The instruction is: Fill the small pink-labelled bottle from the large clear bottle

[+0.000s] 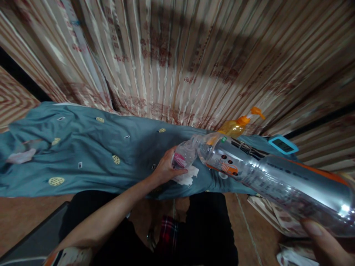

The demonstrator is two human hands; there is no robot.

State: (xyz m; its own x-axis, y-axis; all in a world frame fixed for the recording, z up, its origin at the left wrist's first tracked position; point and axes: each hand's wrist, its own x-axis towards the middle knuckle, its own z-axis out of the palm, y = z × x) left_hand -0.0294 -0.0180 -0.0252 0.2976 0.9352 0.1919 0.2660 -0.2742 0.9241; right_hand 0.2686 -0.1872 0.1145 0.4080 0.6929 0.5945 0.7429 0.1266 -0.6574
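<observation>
My left hand [165, 167] is wrapped round a small clear plastic bottle [188, 151] with a pink label, over the cloth-covered table [100, 147]. In my right hand [323, 236], at the right edge, is a large clear plastic bottle [257, 171] with a silver and orange label. It lies tilted, its neck end pointing left and meeting the mouth of the small bottle. Whether liquid passes between them I cannot tell. A crumpled white tissue [188, 176] lies beneath my left hand.
Behind the large bottle stands a yellow pump bottle [234, 127] with an orange top. A blue-framed digital clock [283, 145] is at the table's right end. Pleated curtains [172, 62] hang along the back. A white bag [294, 258] lies on the floor.
</observation>
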